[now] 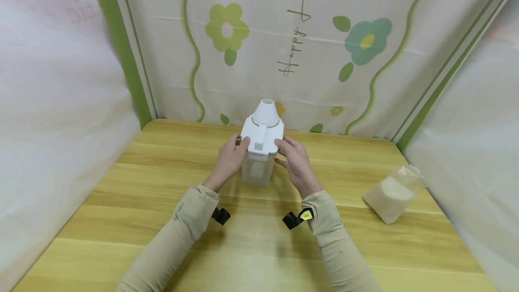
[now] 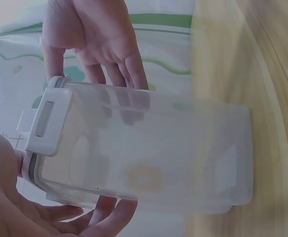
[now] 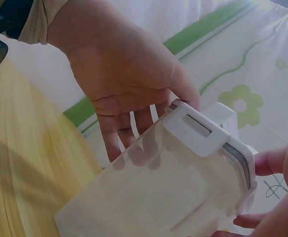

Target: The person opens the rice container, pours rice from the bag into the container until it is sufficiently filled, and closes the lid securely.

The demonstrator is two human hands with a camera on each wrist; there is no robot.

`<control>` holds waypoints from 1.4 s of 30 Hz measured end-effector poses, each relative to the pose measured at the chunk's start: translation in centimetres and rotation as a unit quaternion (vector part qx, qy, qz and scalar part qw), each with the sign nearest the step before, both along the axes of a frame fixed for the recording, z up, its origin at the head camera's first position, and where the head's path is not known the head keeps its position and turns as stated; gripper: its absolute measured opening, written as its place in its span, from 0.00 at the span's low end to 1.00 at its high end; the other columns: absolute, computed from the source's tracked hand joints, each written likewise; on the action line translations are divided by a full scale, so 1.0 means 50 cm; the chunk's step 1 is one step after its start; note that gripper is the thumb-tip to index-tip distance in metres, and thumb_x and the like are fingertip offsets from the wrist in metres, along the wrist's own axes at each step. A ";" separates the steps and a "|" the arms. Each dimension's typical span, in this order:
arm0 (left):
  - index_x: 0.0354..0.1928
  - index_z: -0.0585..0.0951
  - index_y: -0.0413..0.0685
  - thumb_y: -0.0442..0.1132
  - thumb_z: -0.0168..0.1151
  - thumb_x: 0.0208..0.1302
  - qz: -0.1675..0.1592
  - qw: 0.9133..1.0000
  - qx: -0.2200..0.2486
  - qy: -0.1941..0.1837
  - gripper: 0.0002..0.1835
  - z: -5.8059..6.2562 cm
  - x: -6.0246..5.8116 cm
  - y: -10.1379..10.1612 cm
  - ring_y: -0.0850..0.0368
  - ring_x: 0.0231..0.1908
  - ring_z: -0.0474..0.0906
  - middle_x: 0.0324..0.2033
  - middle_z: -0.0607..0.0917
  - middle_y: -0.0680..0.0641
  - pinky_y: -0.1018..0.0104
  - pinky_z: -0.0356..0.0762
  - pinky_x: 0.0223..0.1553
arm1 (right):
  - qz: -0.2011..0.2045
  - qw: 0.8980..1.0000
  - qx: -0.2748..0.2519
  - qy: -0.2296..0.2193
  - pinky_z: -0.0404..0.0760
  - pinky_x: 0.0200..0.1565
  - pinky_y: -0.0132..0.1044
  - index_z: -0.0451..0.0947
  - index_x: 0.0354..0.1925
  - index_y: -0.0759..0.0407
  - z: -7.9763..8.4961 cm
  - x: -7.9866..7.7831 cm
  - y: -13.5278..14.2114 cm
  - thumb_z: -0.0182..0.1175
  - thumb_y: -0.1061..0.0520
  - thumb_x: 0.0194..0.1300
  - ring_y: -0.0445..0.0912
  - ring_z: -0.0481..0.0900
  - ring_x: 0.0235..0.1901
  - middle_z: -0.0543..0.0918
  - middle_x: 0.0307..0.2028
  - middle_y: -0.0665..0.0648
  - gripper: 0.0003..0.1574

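A translucent plastic storage container [image 1: 258, 170] is upright near the middle of the wooden table. Its white lid [image 1: 272, 136] carries a cone-shaped spout [image 1: 265, 114] at the far end and a latch [image 2: 49, 121] on the side facing me. My left hand [image 1: 231, 159] grips the lid's left edge, thumb on top and fingers along the wall. On the opposite side, my right hand [image 1: 298, 161] holds it likewise, with its thumb on the lid and fingertips against the clear wall in the right wrist view. Through the wall the inside looks empty.
A clear plastic bag [image 1: 391, 195] of pale, fine-grained contents stands on the right part of the table [image 1: 162, 220]. Behind the table hangs a flower-printed curtain [image 1: 259, 71], and pale sheets close off both sides.
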State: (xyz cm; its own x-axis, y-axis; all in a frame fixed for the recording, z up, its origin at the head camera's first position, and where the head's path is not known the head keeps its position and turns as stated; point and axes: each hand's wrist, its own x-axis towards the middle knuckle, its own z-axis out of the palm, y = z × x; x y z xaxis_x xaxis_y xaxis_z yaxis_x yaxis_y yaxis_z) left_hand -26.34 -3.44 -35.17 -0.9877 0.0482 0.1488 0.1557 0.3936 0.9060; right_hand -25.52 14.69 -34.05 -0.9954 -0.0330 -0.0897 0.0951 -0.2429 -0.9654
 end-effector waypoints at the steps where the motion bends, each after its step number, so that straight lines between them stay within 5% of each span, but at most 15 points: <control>1: 0.61 0.65 0.48 0.59 0.41 0.65 0.000 1.000 0.001 0.000 0.30 0.000 0.001 0.001 0.51 0.46 0.71 0.50 0.72 0.44 0.57 0.73 0.43 | -0.001 1.000 0.000 -0.001 0.66 0.52 0.53 0.63 0.59 0.62 0.001 0.001 0.000 0.58 0.54 0.60 0.52 0.68 0.51 0.70 0.52 0.58 0.32; 18: 0.61 0.64 0.47 0.60 0.43 0.63 -0.007 1.000 0.018 -0.021 0.31 0.004 0.057 -0.003 0.52 0.48 0.70 0.51 0.71 0.46 0.58 0.74 0.42 | 0.026 1.000 0.013 0.009 0.65 0.54 0.50 0.60 0.62 0.58 -0.009 0.046 0.004 0.55 0.49 0.63 0.48 0.65 0.55 0.69 0.55 0.53 0.33; 35: 0.58 0.67 0.49 0.57 0.48 0.62 0.004 0.998 0.055 -0.021 0.27 0.006 0.123 -0.004 0.52 0.40 0.75 0.49 0.72 0.47 0.62 0.77 0.35 | -0.020 0.999 0.028 0.032 0.66 0.53 0.49 0.67 0.59 0.54 -0.022 0.111 -0.014 0.53 0.47 0.63 0.46 0.68 0.52 0.73 0.52 0.50 0.27; 42: 0.60 0.66 0.49 0.59 0.48 0.62 0.013 0.999 0.051 -0.014 0.29 0.006 0.156 -0.003 0.52 0.48 0.70 0.51 0.72 0.47 0.57 0.74 0.42 | -0.025 0.999 0.025 0.034 0.66 0.51 0.50 0.69 0.56 0.54 -0.022 0.138 -0.014 0.53 0.47 0.63 0.46 0.69 0.51 0.73 0.51 0.51 0.25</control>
